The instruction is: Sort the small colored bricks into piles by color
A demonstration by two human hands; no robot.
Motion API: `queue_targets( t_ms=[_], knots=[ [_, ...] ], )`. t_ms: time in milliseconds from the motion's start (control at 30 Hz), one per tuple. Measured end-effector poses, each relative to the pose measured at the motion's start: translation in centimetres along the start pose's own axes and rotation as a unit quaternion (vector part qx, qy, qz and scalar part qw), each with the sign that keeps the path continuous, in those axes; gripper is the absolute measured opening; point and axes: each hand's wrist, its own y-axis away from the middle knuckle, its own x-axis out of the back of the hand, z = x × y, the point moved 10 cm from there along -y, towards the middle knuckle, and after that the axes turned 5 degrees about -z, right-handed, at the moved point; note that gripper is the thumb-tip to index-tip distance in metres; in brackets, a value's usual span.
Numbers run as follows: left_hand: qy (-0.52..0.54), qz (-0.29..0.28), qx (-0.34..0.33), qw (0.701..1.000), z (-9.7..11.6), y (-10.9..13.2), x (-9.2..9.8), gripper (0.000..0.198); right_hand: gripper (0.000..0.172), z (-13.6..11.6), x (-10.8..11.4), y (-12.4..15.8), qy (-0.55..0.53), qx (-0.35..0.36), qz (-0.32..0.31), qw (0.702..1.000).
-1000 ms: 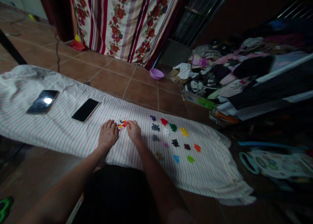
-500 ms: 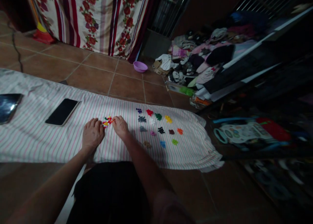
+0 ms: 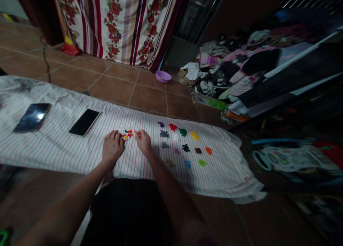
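A small pile of mixed red, yellow, white and green pieces [image 3: 127,134] lies on the striped cloth [image 3: 139,163]. My left hand [image 3: 113,146] rests palm down at the pile's left edge, fingers lying on the cloth. Just right of the pile, my right hand [image 3: 143,140] pinches a tiny orange piece [image 3: 135,132] between thumb and fingertips. Farther right are several single-colour heaps, among them red pieces [image 3: 173,127], dark green pieces [image 3: 183,132], yellow pieces [image 3: 194,135], black pieces [image 3: 185,148] and orange pieces [image 3: 208,151]. The pieces are too small to name their exact kind.
Two dark-screened devices, a phone [image 3: 85,122] and a larger glossy one [image 3: 32,117], lie on the cloth to the left. Beyond on the tiled floor stand a purple basin [image 3: 163,76] and a heap of clothes [image 3: 227,65]. A flowered curtain [image 3: 125,24] hangs behind.
My right hand has drawn away from the mixed pile toward the right, with the orange piece in its fingers. My left hand stays beside the pile. The whole view has shifted left.
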Motion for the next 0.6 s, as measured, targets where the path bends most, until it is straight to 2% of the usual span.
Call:
queue_targets(
  t_ms=[167, 333, 467, 600],
  knots=[
    [-0.002, -0.003, 0.0, 1.0, 0.0, 0.0, -0.1, 0.03, 0.008, 1.6, 0.1, 0.8, -0.07, -0.042, 0.005, 0.997],
    [-0.001, -0.01, -0.004, 1.0, 0.1, 0.0, -0.1, 0.03, 0.01, 1.9, 1.3, 1.6, -0.099, -0.045, 0.008, 0.994],
    [-0.001, -0.012, -0.007, 1.0, 0.1, 0.1, 0.0, 0.03, 0.014, 2.1, 4.2, 2.5, -0.096, -0.044, 0.037, 0.994],
    [-0.005, -0.012, -0.007, 1.0, 0.1, 0.1, 0.1, 0.032, 0.018, 3.8, 8.6, 4.2, -0.094, -0.058, 0.081, 0.991]
  ],
)
